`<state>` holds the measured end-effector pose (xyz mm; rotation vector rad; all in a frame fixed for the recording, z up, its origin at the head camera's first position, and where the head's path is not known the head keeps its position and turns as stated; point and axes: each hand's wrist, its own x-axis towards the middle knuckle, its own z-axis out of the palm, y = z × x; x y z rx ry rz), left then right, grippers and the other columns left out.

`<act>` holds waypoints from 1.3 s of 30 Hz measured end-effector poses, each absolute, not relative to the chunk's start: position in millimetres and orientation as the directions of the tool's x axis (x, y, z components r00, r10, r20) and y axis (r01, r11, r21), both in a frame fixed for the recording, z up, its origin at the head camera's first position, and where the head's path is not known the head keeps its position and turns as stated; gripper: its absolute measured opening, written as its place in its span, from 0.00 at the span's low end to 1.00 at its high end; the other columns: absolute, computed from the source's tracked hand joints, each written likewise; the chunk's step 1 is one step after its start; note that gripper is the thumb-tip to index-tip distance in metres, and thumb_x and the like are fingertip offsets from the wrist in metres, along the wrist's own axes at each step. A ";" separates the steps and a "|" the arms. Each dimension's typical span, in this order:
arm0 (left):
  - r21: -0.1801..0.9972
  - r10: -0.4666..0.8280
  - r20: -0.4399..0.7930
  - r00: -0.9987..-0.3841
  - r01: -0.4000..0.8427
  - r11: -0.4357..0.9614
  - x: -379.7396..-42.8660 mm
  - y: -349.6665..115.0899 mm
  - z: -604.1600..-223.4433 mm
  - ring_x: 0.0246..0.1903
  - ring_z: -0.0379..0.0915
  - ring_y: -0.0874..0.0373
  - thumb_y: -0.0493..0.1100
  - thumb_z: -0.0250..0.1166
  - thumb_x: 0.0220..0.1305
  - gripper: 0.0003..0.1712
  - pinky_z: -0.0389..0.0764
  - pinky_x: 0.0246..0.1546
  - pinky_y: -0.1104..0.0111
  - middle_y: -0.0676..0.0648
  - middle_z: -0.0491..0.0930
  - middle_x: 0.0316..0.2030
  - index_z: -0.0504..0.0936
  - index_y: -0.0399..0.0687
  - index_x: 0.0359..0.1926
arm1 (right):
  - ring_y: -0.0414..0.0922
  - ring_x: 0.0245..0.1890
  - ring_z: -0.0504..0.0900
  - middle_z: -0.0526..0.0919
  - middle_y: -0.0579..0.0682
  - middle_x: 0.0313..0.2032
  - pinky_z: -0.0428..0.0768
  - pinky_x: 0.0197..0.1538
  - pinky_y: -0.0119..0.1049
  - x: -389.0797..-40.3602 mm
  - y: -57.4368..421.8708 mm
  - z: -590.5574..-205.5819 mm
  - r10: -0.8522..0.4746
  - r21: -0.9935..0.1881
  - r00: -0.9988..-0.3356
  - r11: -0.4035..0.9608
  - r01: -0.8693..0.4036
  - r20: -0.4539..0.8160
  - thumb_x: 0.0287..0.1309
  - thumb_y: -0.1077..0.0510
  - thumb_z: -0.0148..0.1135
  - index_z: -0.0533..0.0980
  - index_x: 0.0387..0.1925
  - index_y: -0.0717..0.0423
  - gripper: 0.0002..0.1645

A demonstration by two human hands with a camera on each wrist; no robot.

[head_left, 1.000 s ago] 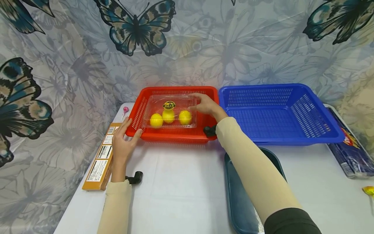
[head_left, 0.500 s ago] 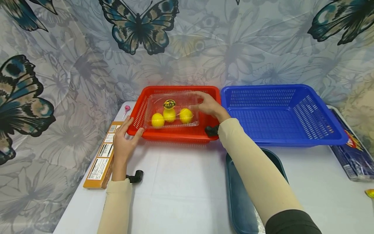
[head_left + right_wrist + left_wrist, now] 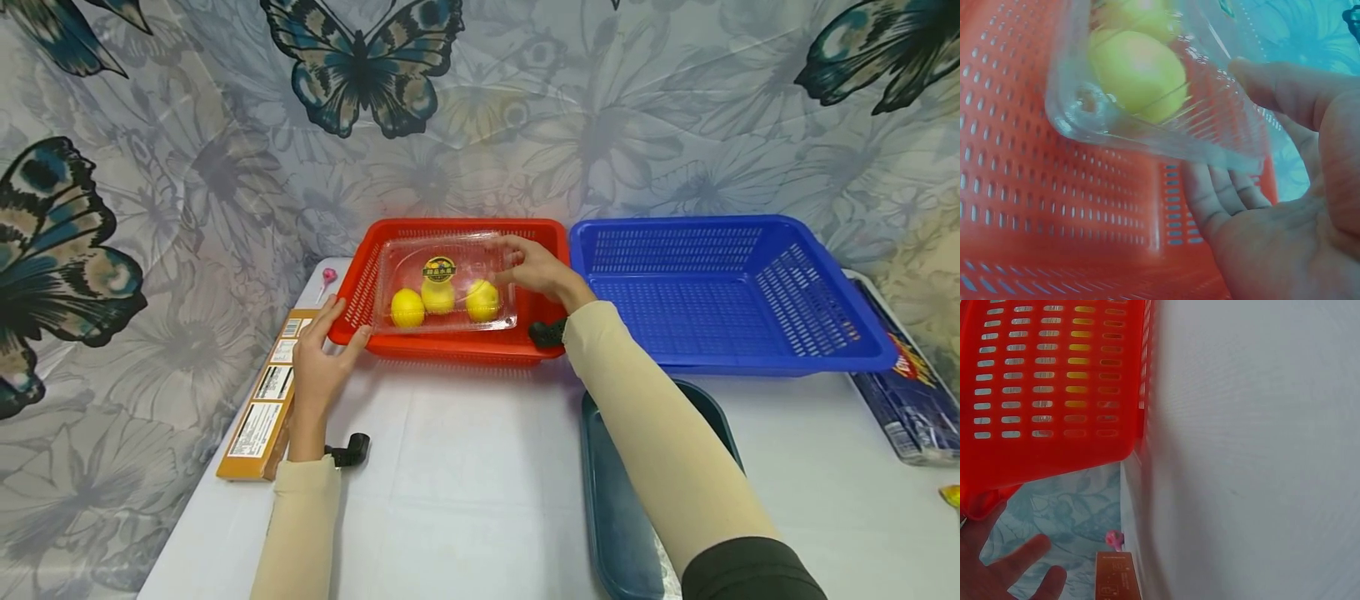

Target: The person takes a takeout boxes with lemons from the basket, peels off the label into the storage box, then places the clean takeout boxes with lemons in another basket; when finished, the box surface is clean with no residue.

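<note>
A clear plastic fruit box (image 3: pixel 465 322) with a dark round label shows yellow lemon-like fruits (image 3: pixel 407 309) through its lid. My right hand (image 3: pixel 538 271) grips the box at its right end, thumb on top and fingers underneath, as the right wrist view shows. The box is raised at an angle within the red basket (image 3: pixel 450 346), whose bare slotted floor appears below it. At the basket's front left corner my left hand (image 3: pixel 321 367) holds the rim between thumb and forefinger. Its other fingers (image 3: pixel 1025 556) spread loosely below the corner in the left wrist view.
A blue basket (image 3: pixel 682 308) stands right of the red one. In front lies a dark tray (image 3: pixel 622 500), partly under the right forearm. An orange-brown box (image 3: pixel 262 408) and a pink lollipop (image 3: pixel 328 275) lie left; a dark package (image 3: pixel 911 408) and yellow-wrapped candy (image 3: pixel 951 496) lie right.
The fruit box has tilted slightly in the right hand, and the rightmost fruit has shifted a little to the right. The left hand stays at the basket corner. The head view has drifted slightly.
</note>
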<state>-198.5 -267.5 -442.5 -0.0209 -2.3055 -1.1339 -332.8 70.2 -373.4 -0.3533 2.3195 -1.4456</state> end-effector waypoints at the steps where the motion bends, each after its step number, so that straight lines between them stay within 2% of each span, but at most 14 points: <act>1: 0.726 -0.225 0.490 -0.842 0.251 0.640 -198.9 -267.3 -442.3 0.69 0.70 0.40 0.49 0.75 0.59 0.34 0.68 0.70 0.45 0.44 0.75 0.69 0.80 0.45 0.65 | 0.55 0.66 0.65 0.68 0.58 0.67 0.77 0.65 0.53 -333.0 70.6 -373.6 -0.407 -0.903 -0.895 0.430 -0.014 -0.180 0.63 0.63 0.67 0.70 0.70 0.45 0.35; 7: 0.734 -0.225 0.464 -0.857 0.230 0.638 -199.8 -266.7 -440.7 0.70 0.69 0.41 0.50 0.75 0.59 0.35 0.66 0.71 0.45 0.44 0.74 0.70 0.79 0.46 0.66 | 0.53 0.60 0.67 0.71 0.57 0.62 0.78 0.55 0.46 -332.2 70.9 -374.7 -0.406 -0.914 -0.904 0.404 -0.045 -0.135 0.62 0.61 0.69 0.75 0.63 0.49 0.28; 11: 0.736 -0.228 0.446 -0.865 0.210 0.644 -198.3 -265.9 -439.8 0.70 0.68 0.40 0.51 0.76 0.58 0.37 0.65 0.72 0.45 0.44 0.73 0.70 0.78 0.46 0.67 | 0.53 0.61 0.68 0.73 0.54 0.63 0.78 0.54 0.45 -330.4 71.7 -372.8 -0.405 -0.920 -0.908 0.387 -0.063 -0.108 0.62 0.63 0.68 0.76 0.65 0.45 0.30; 16: 0.735 -0.225 0.444 -0.867 0.208 0.646 -196.9 -265.9 -439.0 0.70 0.68 0.40 0.51 0.75 0.58 0.37 0.65 0.72 0.45 0.44 0.72 0.71 0.78 0.47 0.67 | 0.52 0.63 0.69 0.72 0.53 0.65 0.81 0.56 0.48 -330.2 71.3 -364.8 -0.368 -0.925 -0.924 0.378 -0.045 -0.106 0.64 0.61 0.67 0.75 0.67 0.38 0.32; 21: 0.727 -0.217 0.454 -0.864 0.219 0.651 -197.9 -266.6 -438.4 0.71 0.68 0.41 0.51 0.76 0.57 0.38 0.65 0.72 0.45 0.45 0.71 0.71 0.77 0.47 0.68 | 0.52 0.61 0.70 0.73 0.55 0.64 0.82 0.54 0.47 -329.0 73.6 -357.8 -0.329 -0.926 -0.941 0.373 -0.056 -0.075 0.62 0.62 0.68 0.76 0.67 0.38 0.32; 24: 0.722 -0.218 0.458 -0.862 0.218 0.657 -197.8 -266.8 -438.6 0.71 0.68 0.41 0.51 0.77 0.56 0.39 0.65 0.72 0.45 0.47 0.71 0.71 0.77 0.47 0.68 | 0.49 0.57 0.71 0.73 0.54 0.65 0.82 0.49 0.43 -327.4 77.4 -355.3 -0.296 -0.930 -0.953 0.365 -0.048 -0.067 0.62 0.63 0.68 0.77 0.66 0.36 0.33; 26: 0.718 -0.219 0.460 -0.860 0.216 0.661 -197.3 -266.6 -438.5 0.71 0.68 0.42 0.51 0.77 0.56 0.39 0.66 0.72 0.46 0.47 0.71 0.71 0.78 0.47 0.67 | 0.48 0.49 0.73 0.73 0.53 0.65 0.81 0.42 0.39 -326.3 80.3 -353.5 -0.275 -0.933 -0.959 0.357 -0.040 -0.063 0.62 0.63 0.68 0.76 0.66 0.34 0.34; 28: 0.717 -0.219 0.460 -0.861 0.214 0.663 -196.5 -266.2 -438.2 0.71 0.68 0.43 0.51 0.77 0.56 0.39 0.67 0.72 0.46 0.47 0.72 0.71 0.78 0.47 0.67 | 0.46 0.46 0.72 0.72 0.52 0.67 0.81 0.40 0.36 -325.0 83.6 -351.2 -0.262 -0.937 -0.964 0.346 -0.044 -0.052 0.62 0.63 0.67 0.76 0.67 0.34 0.34; 31: 0.716 -0.219 0.457 -0.862 0.210 0.666 -195.9 -266.2 -438.6 0.72 0.68 0.45 0.52 0.77 0.56 0.39 0.68 0.71 0.47 0.46 0.72 0.71 0.78 0.46 0.67 | 0.48 0.48 0.72 0.71 0.51 0.69 0.82 0.44 0.38 -322.4 88.8 -346.3 -0.253 -0.949 -0.967 0.310 -0.062 -0.020 0.62 0.65 0.66 0.74 0.69 0.37 0.36; 33: 0.718 -0.219 0.452 -0.865 0.207 0.664 -196.1 -266.3 -439.0 0.72 0.68 0.46 0.53 0.77 0.56 0.39 0.68 0.71 0.47 0.47 0.72 0.71 0.78 0.47 0.67 | 0.49 0.56 0.70 0.70 0.51 0.70 0.82 0.52 0.41 -320.0 92.7 -342.0 -0.248 -0.957 -0.969 0.280 -0.074 0.002 0.62 0.66 0.66 0.74 0.70 0.41 0.36; 35: 0.720 -0.220 0.447 -0.867 0.203 0.663 -196.3 -266.5 -439.5 0.72 0.67 0.47 0.55 0.77 0.57 0.39 0.68 0.71 0.47 0.48 0.72 0.71 0.77 0.48 0.68 | 0.51 0.60 0.68 0.69 0.52 0.70 0.81 0.56 0.44 -317.7 96.6 -337.5 -0.240 -0.968 -0.971 0.242 -0.070 0.010 0.61 0.67 0.66 0.74 0.70 0.42 0.36; 39: 0.724 -0.226 0.442 -0.868 0.197 0.661 -196.0 -266.8 -440.0 0.72 0.67 0.47 0.55 0.76 0.57 0.39 0.68 0.71 0.47 0.49 0.71 0.72 0.77 0.49 0.68 | 0.51 0.62 0.68 0.67 0.51 0.72 0.80 0.55 0.41 -311.6 105.6 -327.6 -0.219 -0.975 -0.976 0.216 -0.054 0.006 0.61 0.65 0.69 0.73 0.70 0.41 0.37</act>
